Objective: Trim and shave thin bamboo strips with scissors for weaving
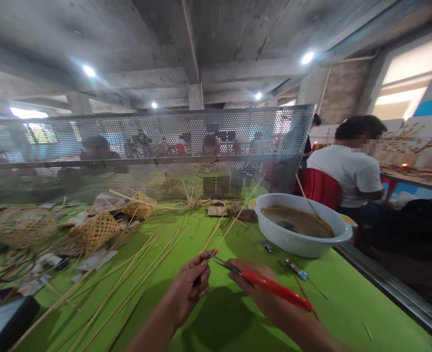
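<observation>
Lower centre: left hand pinches strip; right hand grasps red-handled tool. Trimming seems underway; next move needs steady alignment.

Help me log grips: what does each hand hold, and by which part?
Right hand: a red-handled tool, by its handle near the metal end. Left hand: apparently a thin pale strip, by its near end.

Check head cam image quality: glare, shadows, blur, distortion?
Head view: ceiling lights flare, right window looks washed out; head view: soft shadows on green table near left hand and right hand; head view: left-edge basket blurry; head view: wide-angle stretch toward edges.
</observation>
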`<state>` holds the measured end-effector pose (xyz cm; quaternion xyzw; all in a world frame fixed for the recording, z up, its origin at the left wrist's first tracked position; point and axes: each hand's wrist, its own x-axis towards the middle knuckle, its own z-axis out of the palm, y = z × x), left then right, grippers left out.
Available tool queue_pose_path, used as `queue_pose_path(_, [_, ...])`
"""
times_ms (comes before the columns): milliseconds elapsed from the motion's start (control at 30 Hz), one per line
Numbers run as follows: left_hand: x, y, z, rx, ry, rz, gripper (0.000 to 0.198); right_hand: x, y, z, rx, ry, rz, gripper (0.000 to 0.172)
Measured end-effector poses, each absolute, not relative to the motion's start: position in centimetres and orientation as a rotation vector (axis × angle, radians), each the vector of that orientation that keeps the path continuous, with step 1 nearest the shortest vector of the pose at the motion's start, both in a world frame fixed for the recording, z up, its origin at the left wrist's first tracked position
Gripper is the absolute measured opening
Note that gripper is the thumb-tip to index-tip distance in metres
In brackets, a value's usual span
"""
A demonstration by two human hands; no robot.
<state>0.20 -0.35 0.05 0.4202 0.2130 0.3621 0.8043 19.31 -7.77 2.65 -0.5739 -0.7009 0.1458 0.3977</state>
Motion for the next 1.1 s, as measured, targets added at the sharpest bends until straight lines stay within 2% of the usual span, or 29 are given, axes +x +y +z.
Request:
queue_pose_path(200, [0.1,-0.5,0.4,0.9,0.459,0.785,0.032,19.9,-7.6,2.4,-1.488,-1.683,0.287,0.028])
queue_pose_path(367, [0.1,-0.6,0.5,0.896,0.487,0.777,0.03,19.4,-7.8,2.1,-1.438,-1.811,0.443,0.027])
queue_pose_path(533, [0.0,-0.7,0.5,0.914,0.476,0.782,0.033,19.8,-7.6,2.4,-1.477,-1.647,0.303,0.027])
queue_pose_path(767, [0.0,-0.5,0.3,0.9,0.509,0.81,0.034,19.0,-7.8,1.8,-1.444,-1.834,0.385,0.024])
queue_pose_path(933, [0.0,-0.6,0.6,0.926,0.473,0.8,0.035,20.1,-7.3,1.7,-1.484,-1.681,0.264,0.029])
queue_pose_path(1100, [0.0,-0.5,0.4,0.921,0.483,0.799,0.033,19.2,-7.7,1.5,-1.458,-1.802,0.373,0.026])
